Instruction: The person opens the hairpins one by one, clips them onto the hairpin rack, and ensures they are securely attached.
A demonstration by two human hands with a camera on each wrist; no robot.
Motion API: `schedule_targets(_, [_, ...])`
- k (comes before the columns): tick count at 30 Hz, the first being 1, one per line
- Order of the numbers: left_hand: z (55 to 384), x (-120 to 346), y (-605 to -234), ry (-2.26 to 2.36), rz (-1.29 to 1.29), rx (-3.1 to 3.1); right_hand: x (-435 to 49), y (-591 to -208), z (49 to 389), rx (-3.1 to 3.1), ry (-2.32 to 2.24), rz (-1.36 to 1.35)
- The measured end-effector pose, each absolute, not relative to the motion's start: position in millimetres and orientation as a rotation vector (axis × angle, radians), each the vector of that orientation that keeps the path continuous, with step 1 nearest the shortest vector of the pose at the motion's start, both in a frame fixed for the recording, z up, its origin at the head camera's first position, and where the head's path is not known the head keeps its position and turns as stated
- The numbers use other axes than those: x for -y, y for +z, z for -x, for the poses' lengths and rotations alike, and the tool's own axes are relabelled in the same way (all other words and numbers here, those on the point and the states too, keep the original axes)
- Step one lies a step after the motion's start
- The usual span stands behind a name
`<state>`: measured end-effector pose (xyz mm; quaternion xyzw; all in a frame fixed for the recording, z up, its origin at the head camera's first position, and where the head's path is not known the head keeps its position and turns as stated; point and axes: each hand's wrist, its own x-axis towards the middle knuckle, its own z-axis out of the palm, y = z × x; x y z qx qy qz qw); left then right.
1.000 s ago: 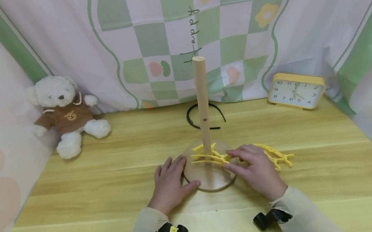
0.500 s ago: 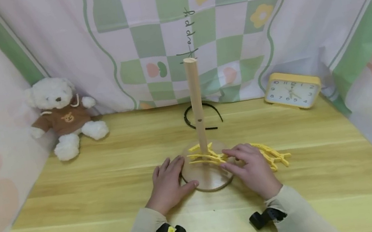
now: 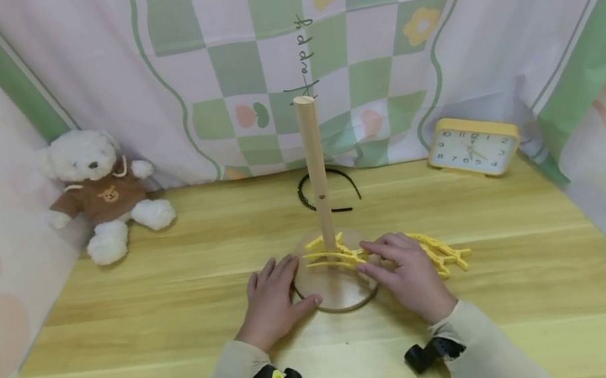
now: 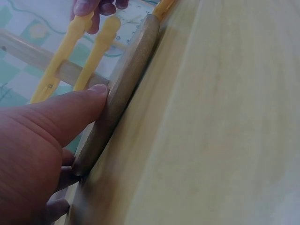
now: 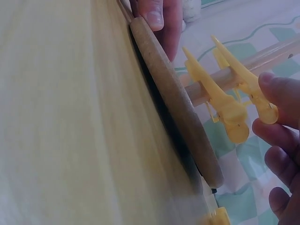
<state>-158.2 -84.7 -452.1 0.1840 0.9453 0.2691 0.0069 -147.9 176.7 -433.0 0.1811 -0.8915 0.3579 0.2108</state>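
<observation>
Your left hand (image 3: 272, 302) lies flat on the tabletop (image 3: 180, 319), palm down, fingers straight and released; its thumb tip presses the rim of the stand (image 3: 334, 278), as the left wrist view shows; your right hand (image 3: 409, 275) rests palm down on the other side, fingers loosely bent, their tips touching the yellow clips (image 3: 339, 255) without plainly grasping them; the right wrist view shows one fingertip against a clip's rounded end. The stand sits at the middle of the tabletop between both hands: a round, flat disc of smooth pale wood with a plain upright dowel rising from it. The clips are glossy plastic, long and pronged; some lie across the disc at the dowel's foot, others spread on the tabletop just right of your right hand; the tabletop is light wood with a streaked grain.
</observation>
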Motion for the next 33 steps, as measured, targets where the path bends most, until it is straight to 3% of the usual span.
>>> schedule_targets(20, [158, 83, -453, 0.99, -0.507, -2.932, -183, -435, 148, 2.432, 1.142, -0.459])
schedule_targets(33, [173, 75, -460, 1.092, -0.489, -2.911, -235, -431, 142, 2.423, 1.079, -0.299])
